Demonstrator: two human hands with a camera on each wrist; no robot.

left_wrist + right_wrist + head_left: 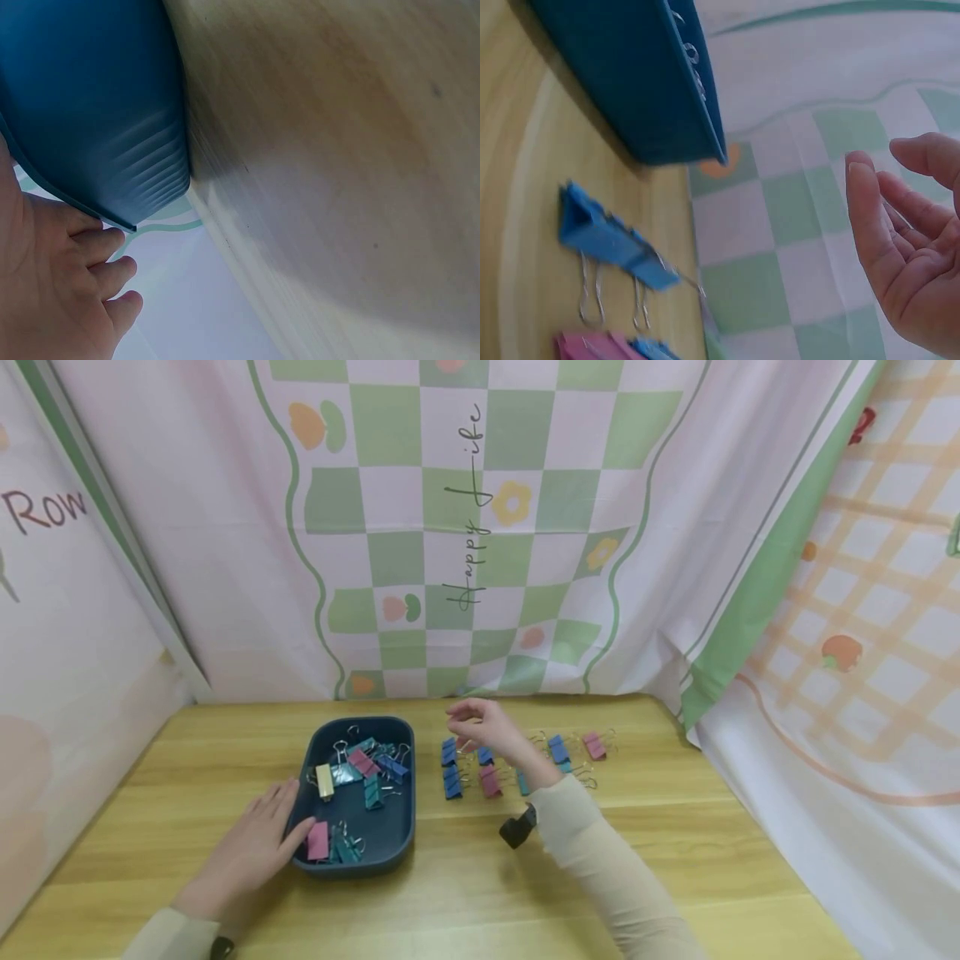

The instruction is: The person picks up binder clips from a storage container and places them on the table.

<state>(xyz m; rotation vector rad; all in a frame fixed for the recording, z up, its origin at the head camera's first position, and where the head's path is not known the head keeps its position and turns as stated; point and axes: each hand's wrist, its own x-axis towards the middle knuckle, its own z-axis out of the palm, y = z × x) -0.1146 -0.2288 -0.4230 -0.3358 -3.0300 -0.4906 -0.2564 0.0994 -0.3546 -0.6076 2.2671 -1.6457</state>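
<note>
Several binder clips [363, 763] in teal, pink, blue and cream lie inside a dark blue plastic bin [392, 827]. My left hand [251, 839] rests against the bin's left side, its thumb at the rim and its fingers extended along the outer wall. To the right of the bin, more clips stand in two rows, among them a blue clip [453, 782] and a pink clip [490, 782]. Above the left end of these rows hovers my right hand [487, 727]. In the right wrist view, its thumb and index finger are apart with nothing between them.
All of this stands on a wooden table [465, 893]. A checked curtain [450, 560] hangs along the table's back edge, with fabric at both sides. A black strap piece [517, 828] shows at my right wrist. My right forearm partly covers the clip rows.
</note>
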